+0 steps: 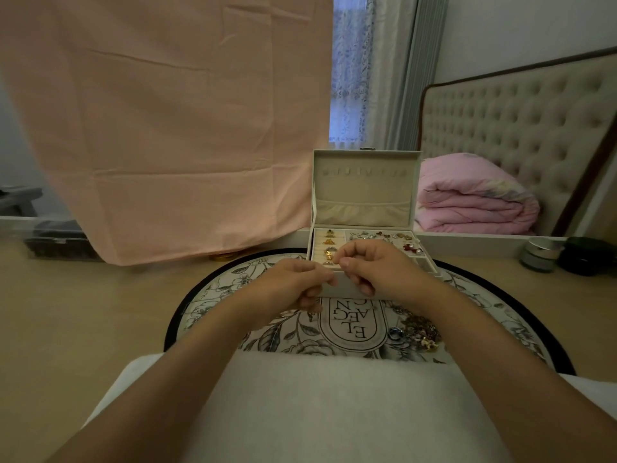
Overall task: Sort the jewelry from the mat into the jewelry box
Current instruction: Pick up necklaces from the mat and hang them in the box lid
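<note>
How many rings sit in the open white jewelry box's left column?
4 show in the open white jewelry box, one behind another: dark-stoned ring farthest, gold ring, silvery ring, then nearest ring by the right hand. That hand may hide more.

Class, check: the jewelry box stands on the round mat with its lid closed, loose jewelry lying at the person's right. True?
No. The head view shows the lid open; the jewelry box is on the round mat, loose jewelry at right.
</note>
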`<state>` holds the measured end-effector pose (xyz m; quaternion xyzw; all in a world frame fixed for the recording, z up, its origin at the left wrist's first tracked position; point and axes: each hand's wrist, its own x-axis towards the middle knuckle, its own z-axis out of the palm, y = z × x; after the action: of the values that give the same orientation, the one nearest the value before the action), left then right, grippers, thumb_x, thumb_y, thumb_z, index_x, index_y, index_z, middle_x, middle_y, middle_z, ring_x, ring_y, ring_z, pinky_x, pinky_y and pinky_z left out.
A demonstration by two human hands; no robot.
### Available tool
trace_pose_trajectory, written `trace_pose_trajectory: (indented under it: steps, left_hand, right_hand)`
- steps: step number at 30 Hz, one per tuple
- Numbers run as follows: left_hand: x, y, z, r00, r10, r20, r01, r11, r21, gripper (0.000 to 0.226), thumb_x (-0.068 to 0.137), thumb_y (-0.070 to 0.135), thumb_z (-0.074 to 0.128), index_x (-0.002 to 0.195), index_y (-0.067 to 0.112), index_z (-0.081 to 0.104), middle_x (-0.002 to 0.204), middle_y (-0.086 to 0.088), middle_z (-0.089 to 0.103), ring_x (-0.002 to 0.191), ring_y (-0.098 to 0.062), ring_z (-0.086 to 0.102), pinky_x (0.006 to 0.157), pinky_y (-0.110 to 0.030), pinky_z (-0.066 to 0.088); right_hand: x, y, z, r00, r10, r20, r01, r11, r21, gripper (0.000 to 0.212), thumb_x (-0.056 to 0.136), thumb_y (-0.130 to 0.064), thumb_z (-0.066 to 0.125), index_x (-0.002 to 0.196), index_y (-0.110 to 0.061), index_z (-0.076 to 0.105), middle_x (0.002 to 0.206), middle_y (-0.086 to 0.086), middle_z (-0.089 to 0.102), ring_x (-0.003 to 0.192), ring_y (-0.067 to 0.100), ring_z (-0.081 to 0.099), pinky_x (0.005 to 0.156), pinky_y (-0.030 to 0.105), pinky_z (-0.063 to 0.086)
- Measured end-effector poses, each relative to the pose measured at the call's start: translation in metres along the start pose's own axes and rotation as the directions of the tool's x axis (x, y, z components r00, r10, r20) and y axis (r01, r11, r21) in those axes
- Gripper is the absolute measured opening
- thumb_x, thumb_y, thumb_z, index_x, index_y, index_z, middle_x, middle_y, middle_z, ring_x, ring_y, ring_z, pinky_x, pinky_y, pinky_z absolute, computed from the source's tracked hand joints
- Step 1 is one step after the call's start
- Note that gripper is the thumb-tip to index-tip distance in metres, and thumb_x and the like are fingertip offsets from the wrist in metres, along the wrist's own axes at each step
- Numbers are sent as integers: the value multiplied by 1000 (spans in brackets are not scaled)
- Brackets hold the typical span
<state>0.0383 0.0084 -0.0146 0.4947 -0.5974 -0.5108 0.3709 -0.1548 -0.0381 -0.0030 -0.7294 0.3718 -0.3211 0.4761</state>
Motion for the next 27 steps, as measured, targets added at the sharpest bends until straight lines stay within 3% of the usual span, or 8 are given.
trace_pose_trajectory:
  steps: [7, 9, 12, 14, 18, 21, 24, 27]
  left_hand:
    - [2, 13, -23, 998, -6, -69, 3, 999, -45, 23, 97, 26, 58, 82, 11, 67, 63, 2, 44, 52, -13, 41, 65, -32, 53]
    - [4, 18, -23, 996, 15, -84, -18, 999, -41, 23, 97, 26, 59, 80, 13, 66, 65, 1, 46, 53, -13, 41, 60, -30, 51]
    - [9, 28, -14, 998, 39, -48, -36, 998, 55, 22, 98, 27, 57, 85, 14, 68, 65, 3, 46, 54, -12, 41, 54, -26, 44]
    - [13, 36, -7, 998, 56, -21, -52, 986, 158, 22, 99, 28, 58, 84, 14, 67, 62, 5, 47, 53, -11, 40, 52, -24, 42]
    - [22, 45, -2, 996, 81, -24, -73, 967, 245, 23, 96, 28, 62, 81, 12, 68, 59, 4, 48, 49, -9, 38, 49, -23, 39]
    - [25, 50, -10, 994, 99, -49, -82, 959, 270, 25, 94, 25, 65, 91, 0, 70, 60, 2, 48, 47, -8, 39, 50, -25, 39]
    - [26, 59, -21, 994, 108, 1, -103, 938, 331, 28, 93, 29, 67, 84, 3, 70, 62, -2, 49, 50, -11, 40, 54, -26, 41]
    - [28, 71, -37, 992, 120, 23, -121, 937, 328, 23, 92, 29, 68, 73, 15, 70, 61, -2, 48, 53, -12, 41, 56, -26, 42]
  right_hand:
    - [3, 9, -17, 995, 3, -105, -15, 993, -115, 18, 98, -5, 58, 104, -15, 73, 64, 3, 64, 53, 13, 54, 53, 27, 49]
    - [2, 8, -19, 997, 60, -44, -69, 972, -223, 21, 95, -8, 65, 111, -19, 73, 80, 3, 75, 70, 15, 69, 73, 32, 60]
    - [0, 1, -17, 995, 65, 72, -27, 898, -440, 38, 93, -16, 68, 130, -24, 66, 118, -5, 72, 107, 6, 66, 102, 29, 51]
    - [0, -8, -8, 995, -31, 98, 59, 950, -305, 44, 96, -8, 62, 137, -25, 60, 123, -4, 71, 114, 7, 65, 104, 30, 49]
    - [2, -16, 0, 1000, -12, 27, 9, 996, 91, 42, 99, -2, 53, 138, -18, 57, 99, 7, 75, 88, 20, 72, 88, 34, 59]
    - [5, -17, -2, 1000, 6, 7, -7, 1000, 24, 29, 99, -8, 55, 122, -21, 67, 65, -2, 56, 53, 11, 50, 55, 27, 48]
    - [14, -25, -10, 999, 10, -41, -14, 996, -93, 15, 95, -14, 64, 106, -16, 74, 49, -15, 50, 44, 6, 39, 47, 23, 36]
    - [26, -42, -21, 996, -47, -79, 28, 973, -228, 12, 92, -24, 72, 93, -13, 78, 51, -18, 57, 45, -2, 48, 46, 11, 39]
